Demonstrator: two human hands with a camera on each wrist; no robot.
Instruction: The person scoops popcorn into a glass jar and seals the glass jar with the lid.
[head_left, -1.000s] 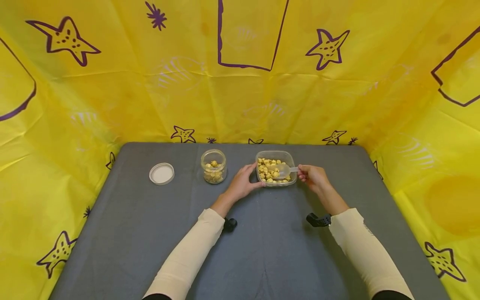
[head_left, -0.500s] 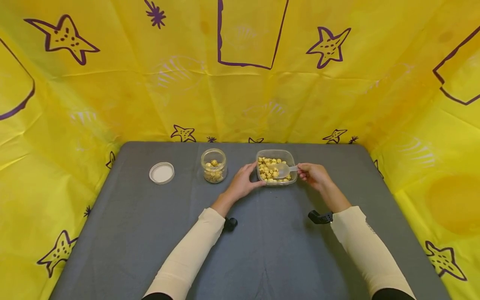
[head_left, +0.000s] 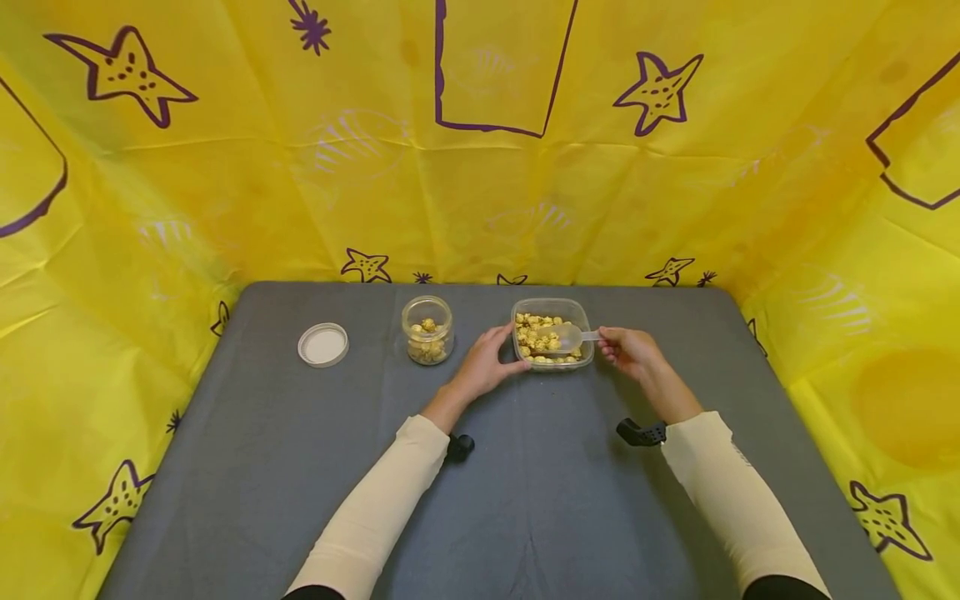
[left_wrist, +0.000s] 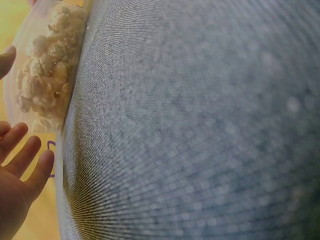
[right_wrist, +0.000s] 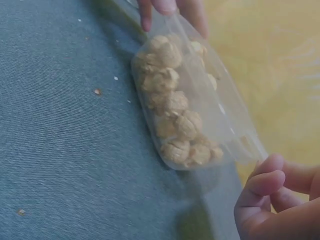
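Note:
A clear plastic container [head_left: 561, 306] stands toward the back of the table, partly filled with popcorn [head_left: 531, 337]. My left hand [head_left: 483, 365] holds its left side, thumb at the front wall and fingers at the left wall. In the left wrist view the other fingers [left_wrist: 41, 172] are spread beside the container. My right hand [head_left: 632, 352] pinches the handle of a translucent scoop [head_left: 573, 338] between thumb and fingers. The scoop's bowl lies inside the container among the popcorn, and its handle crosses the right rim.
Left of the container stands a clear jar [head_left: 405, 319], without its lid and partly filled with popcorn. Farther left, a round white lid [head_left: 323, 345] lies on the grey tabletop [head_left: 517, 500]. Small crumbs [right_wrist: 97, 91] dot the cloth. Yellow patterned sheets [head_left: 480, 208] enclose the table's back and sides.
The scoop has shifted slightly within the popcorn, lately a little to the right with my right hand. My left hand stays at the container; jar and lid are unmoved.

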